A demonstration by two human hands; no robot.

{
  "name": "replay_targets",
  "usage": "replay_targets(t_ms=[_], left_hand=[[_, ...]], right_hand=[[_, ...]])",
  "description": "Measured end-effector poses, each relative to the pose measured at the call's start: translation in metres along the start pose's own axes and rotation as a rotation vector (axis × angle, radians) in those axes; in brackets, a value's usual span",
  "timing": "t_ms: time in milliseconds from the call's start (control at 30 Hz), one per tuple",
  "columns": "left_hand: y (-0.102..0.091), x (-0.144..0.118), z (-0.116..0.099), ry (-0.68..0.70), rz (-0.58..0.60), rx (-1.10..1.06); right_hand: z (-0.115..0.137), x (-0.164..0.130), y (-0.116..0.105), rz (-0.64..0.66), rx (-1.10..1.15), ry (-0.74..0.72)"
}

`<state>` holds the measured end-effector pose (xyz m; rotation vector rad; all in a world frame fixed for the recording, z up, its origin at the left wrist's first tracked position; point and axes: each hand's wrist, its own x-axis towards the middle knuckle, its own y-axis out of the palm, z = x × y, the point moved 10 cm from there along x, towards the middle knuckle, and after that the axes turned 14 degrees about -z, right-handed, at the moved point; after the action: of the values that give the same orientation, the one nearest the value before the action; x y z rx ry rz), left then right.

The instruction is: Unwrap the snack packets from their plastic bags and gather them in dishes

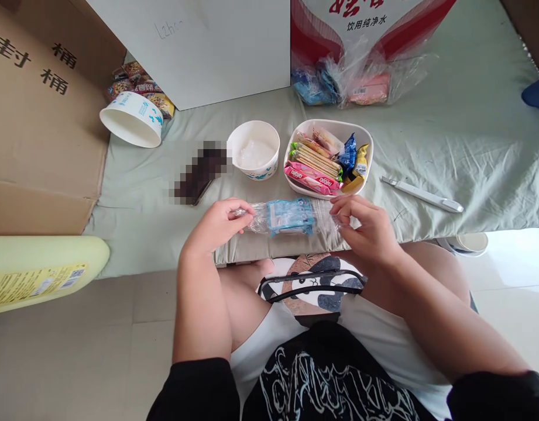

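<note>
- Looks like a home, lived-in room, not a workplace.
- Work surface is a low platform under a wrinkled pale green sheet (471, 146), like bedding or a cloth-covered low table.
- Person sits at its edge in casual shorts and printed tee, bare knees up against it.
- Pale tiled floor (120, 327) below.
- Cardboard boxes (36, 117) with printed Chinese characters stacked at left; a drinking-water carton (370, 23) at the back.
- Household snack clutter: white bowl of packaged snacks (328, 158), paper cups (254, 151), loose snack bags (339, 85).
- No benches, tools racks, shelving or signage visible in frame.
</note>
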<state>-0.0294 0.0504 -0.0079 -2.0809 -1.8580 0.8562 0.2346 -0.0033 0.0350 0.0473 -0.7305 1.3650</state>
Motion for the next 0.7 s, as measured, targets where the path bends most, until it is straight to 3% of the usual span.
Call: replay_targets(t_ms=[100, 233, 333, 433, 467, 533, 633, 700], left_hand=[[-0.013, 0.0, 0.007, -0.026, -0.099, 0.119], [-0.021, -0.008, -0.019, 0.208, -0.287, 0.254], [0.011, -0.024, -0.047, 0.463, -0.173, 0.301], [0.036, -0.033, -0.057, 0.541, -0.064, 0.312], [0.038, -0.032, -0.057, 0.527, -0.063, 0.296], [0.035, -0.029, -0.055, 0.466, -0.084, 0.246], [0.024, -0.024, -0.047, 0.314, -0.148, 0.138], [0.023, -0.022, -0.041, 0.194, -0.148, -0.012]], right_hand=[[-0.004, 0.0, -0.012, -0.042, -0.087, 0.001], [-0.001, -0.004, -0.029, -0.179, -0.3, -0.055], [0.013, -0.007, -0.048, -0.348, -0.401, -0.093], [0.04, -0.014, -0.063, -0.475, -0.34, -0.185], [0.047, -0.016, -0.061, -0.447, -0.278, -0.2], [0.047, -0.019, -0.039, -0.243, -0.133, -0.11], [0.017, -0.043, 0.018, 0.154, 0.06, 0.307], [-0.004, -0.066, 0.042, 0.232, 0.183, 0.622]])
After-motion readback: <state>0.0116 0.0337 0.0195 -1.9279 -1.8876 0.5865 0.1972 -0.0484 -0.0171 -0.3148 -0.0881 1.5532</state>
